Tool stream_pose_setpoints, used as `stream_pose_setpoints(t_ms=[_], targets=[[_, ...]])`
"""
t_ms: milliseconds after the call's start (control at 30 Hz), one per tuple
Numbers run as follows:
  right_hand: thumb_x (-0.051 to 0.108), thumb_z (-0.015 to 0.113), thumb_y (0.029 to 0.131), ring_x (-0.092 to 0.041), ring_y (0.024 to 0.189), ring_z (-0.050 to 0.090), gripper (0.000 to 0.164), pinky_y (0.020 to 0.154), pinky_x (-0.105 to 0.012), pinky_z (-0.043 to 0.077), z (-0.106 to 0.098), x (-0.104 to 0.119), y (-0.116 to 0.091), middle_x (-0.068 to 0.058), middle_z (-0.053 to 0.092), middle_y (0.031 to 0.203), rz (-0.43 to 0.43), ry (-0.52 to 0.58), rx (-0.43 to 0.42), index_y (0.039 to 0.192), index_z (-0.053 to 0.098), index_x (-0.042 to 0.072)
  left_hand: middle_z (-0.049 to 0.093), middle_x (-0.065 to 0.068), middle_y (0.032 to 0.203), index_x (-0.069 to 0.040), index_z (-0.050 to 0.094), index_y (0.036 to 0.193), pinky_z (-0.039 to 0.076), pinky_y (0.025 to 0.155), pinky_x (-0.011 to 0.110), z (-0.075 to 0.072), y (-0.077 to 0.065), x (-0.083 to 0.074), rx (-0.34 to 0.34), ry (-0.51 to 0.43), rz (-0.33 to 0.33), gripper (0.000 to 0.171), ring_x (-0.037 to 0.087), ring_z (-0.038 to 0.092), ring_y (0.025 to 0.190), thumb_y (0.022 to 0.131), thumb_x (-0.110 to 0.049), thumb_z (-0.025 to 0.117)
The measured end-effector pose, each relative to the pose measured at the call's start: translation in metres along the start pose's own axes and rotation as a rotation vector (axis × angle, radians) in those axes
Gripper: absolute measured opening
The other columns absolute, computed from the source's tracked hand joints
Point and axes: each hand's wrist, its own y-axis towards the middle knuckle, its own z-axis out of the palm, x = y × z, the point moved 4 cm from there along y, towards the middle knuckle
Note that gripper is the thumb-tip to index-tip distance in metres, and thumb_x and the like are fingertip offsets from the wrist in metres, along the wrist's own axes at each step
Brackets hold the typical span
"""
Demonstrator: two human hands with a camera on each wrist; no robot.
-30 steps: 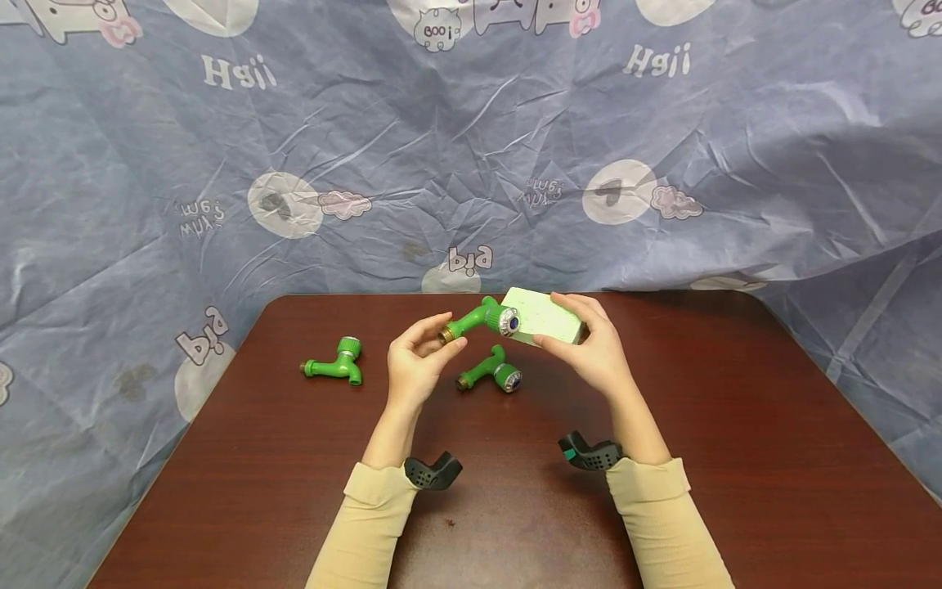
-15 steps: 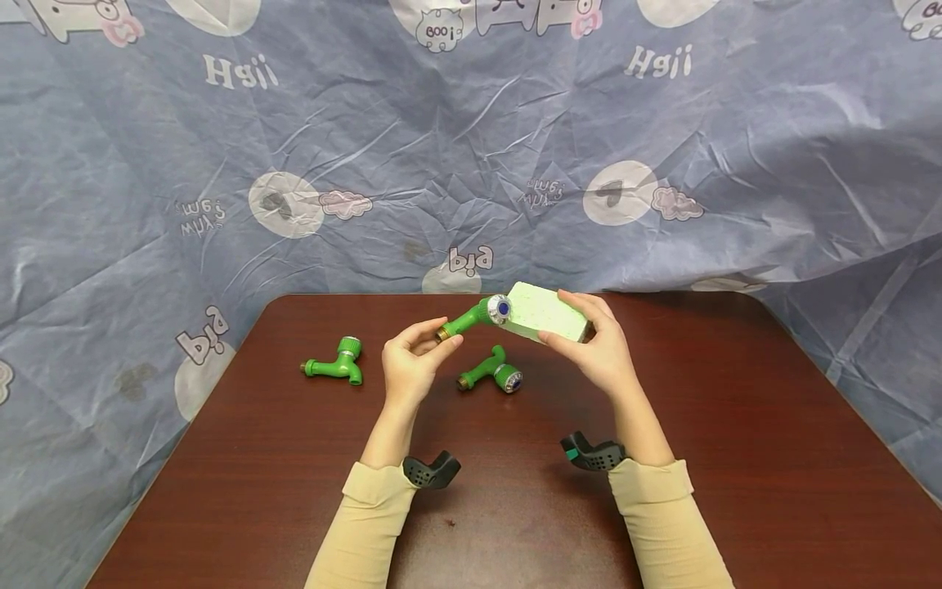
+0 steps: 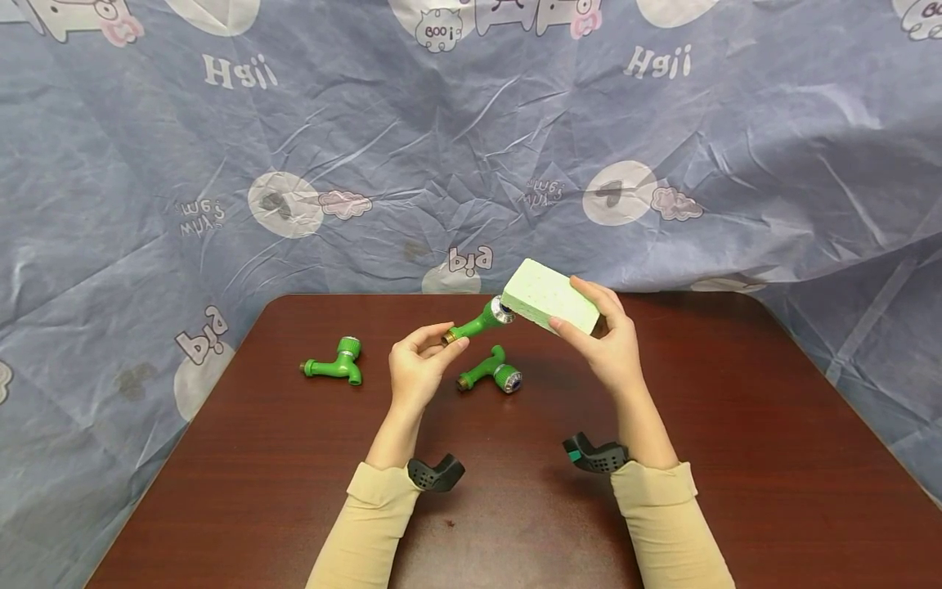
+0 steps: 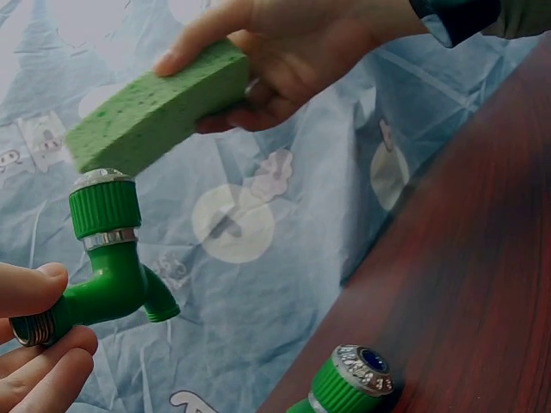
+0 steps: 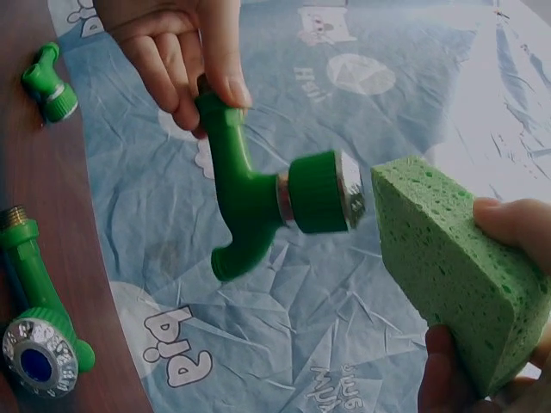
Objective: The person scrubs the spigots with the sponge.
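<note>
My left hand [image 3: 418, 366] pinches a green faucet [image 4: 116, 280] by its threaded brass end, holding it up above the table. The faucet's silver-capped knob [image 5: 323, 191] points toward a light green sponge [image 5: 456, 267]. My right hand [image 3: 609, 331] grips that sponge between thumb and fingers, at its right end. In the head view the sponge's lower left corner overlaps the knob's cap; the right wrist view has the two very close together, the sponge's end facing the cap.
Two more green faucets lie on the dark red-brown table [image 3: 486, 507]: one faucet [image 3: 491, 370] below the hands, another faucet [image 3: 337, 362] farther left. A blue-grey printed cloth [image 3: 456, 147] hangs behind the table's far edge. Both wrists wear black bands.
The sponge has risen and tilted, its left end now overlapping the faucet's knob. The held faucet has turned in my left hand's grip, its spout no longer showing in the head view.
</note>
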Motion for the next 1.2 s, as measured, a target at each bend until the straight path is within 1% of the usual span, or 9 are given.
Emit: stream_pose_setpoints(t_ms=[200, 333, 467, 600, 733, 833, 967, 1100, 1200], targets=[[-0.013, 0.071, 0.074, -0.014, 0.093, 0.052, 0.058, 0.072, -0.012, 0.047, 0.009, 0.011, -0.003, -0.012, 0.046, 0.124, 0.000, -0.070, 0.030, 0.129, 0.053, -0.006, 0.069, 0.016, 0.086, 0.002, 0.071, 0.100, 0.055, 0.063, 0.021, 0.001, 0.004, 0.017, 0.005, 0.000, -0.003, 0.029, 0.012, 0.066, 0.065, 0.072, -0.001, 0.079], [-0.009, 0.072, 0.074, -0.014, 0.096, 0.049, 0.058, 0.071, -0.011, 0.046, 0.009, 0.026, -0.006, -0.019, 0.045, 0.125, 0.015, -0.161, -0.033, 0.128, 0.052, -0.008, 0.068, 0.020, 0.086, 0.010, 0.068, 0.101, 0.054, 0.062, 0.019, 0.003, -0.001, 0.001, 0.016, 0.005, -0.008, 0.029, 0.010, 0.065, 0.064, 0.074, 0.004, 0.076], [-0.011, 0.072, 0.073, -0.016, 0.100, 0.047, 0.058, 0.072, -0.011, 0.045, 0.006, 0.027, -0.005, -0.022, 0.045, 0.125, 0.017, -0.148, -0.095, 0.128, 0.051, -0.010, 0.067, 0.025, 0.085, 0.012, 0.067, 0.100, 0.056, 0.063, 0.023, 0.003, -0.003, -0.005, 0.013, 0.000, -0.010, 0.027, 0.028, 0.068, 0.069, 0.075, 0.005, 0.074], [-0.012, 0.071, 0.074, -0.014, 0.097, 0.049, 0.058, 0.072, -0.010, 0.046, 0.010, 0.028, -0.006, -0.021, 0.045, 0.126, 0.012, -0.128, -0.066, 0.128, 0.051, -0.011, 0.066, 0.028, 0.085, 0.012, 0.066, 0.101, 0.058, 0.065, 0.036, 0.003, -0.003, -0.005, 0.009, -0.020, -0.013, 0.026, 0.044, 0.065, 0.074, 0.077, 0.005, 0.074], [-0.010, 0.072, 0.074, -0.015, 0.098, 0.049, 0.058, 0.071, -0.010, 0.046, 0.014, 0.029, -0.007, -0.022, 0.044, 0.127, 0.008, -0.163, -0.032, 0.128, 0.050, -0.010, 0.066, 0.029, 0.084, 0.012, 0.066, 0.100, 0.057, 0.067, 0.045, 0.003, -0.002, -0.005, 0.009, -0.029, -0.004, 0.025, 0.028, 0.069, 0.067, 0.077, 0.005, 0.073], [-0.007, 0.074, 0.074, -0.017, 0.101, 0.047, 0.058, 0.072, -0.011, 0.044, 0.013, 0.030, -0.007, -0.023, 0.045, 0.127, 0.017, -0.204, -0.067, 0.128, 0.051, -0.009, 0.065, 0.030, 0.084, 0.013, 0.066, 0.100, 0.058, 0.066, 0.042, 0.002, -0.001, -0.005, 0.007, -0.043, 0.005, 0.025, 0.021, 0.068, 0.064, 0.077, 0.006, 0.073], [-0.006, 0.074, 0.074, -0.017, 0.103, 0.045, 0.057, 0.073, -0.012, 0.043, 0.010, 0.029, -0.007, -0.023, 0.046, 0.126, 0.024, -0.228, -0.111, 0.127, 0.053, -0.009, 0.065, 0.031, 0.084, 0.013, 0.066, 0.099, 0.058, 0.061, 0.031, 0.001, -0.001, -0.005, -0.003, -0.049, 0.007, 0.024, 0.030, 0.068, 0.066, 0.077, 0.007, 0.072], [-0.009, 0.072, 0.074, -0.013, 0.097, 0.048, 0.057, 0.072, -0.011, 0.045, 0.011, 0.027, -0.006, -0.021, 0.045, 0.126, 0.020, -0.170, -0.070, 0.128, 0.052, -0.009, 0.065, 0.030, 0.084, 0.013, 0.066, 0.099, 0.057, 0.059, 0.026, 0.000, -0.001, -0.005, -0.020, -0.042, 0.002, 0.024, 0.039, 0.067, 0.070, 0.077, 0.006, 0.073], [-0.010, 0.071, 0.075, -0.012, 0.094, 0.050, 0.058, 0.071, -0.011, 0.046, 0.014, 0.026, -0.006, -0.018, 0.045, 0.126, 0.021, -0.142, -0.022, 0.129, 0.051, -0.009, 0.066, 0.029, 0.084, 0.012, 0.067, 0.099, 0.057, 0.059, 0.026, 0.000, -0.001, -0.005, -0.037, -0.025, 0.007, 0.024, 0.039, 0.067, 0.070, 0.076, 0.005, 0.074]])
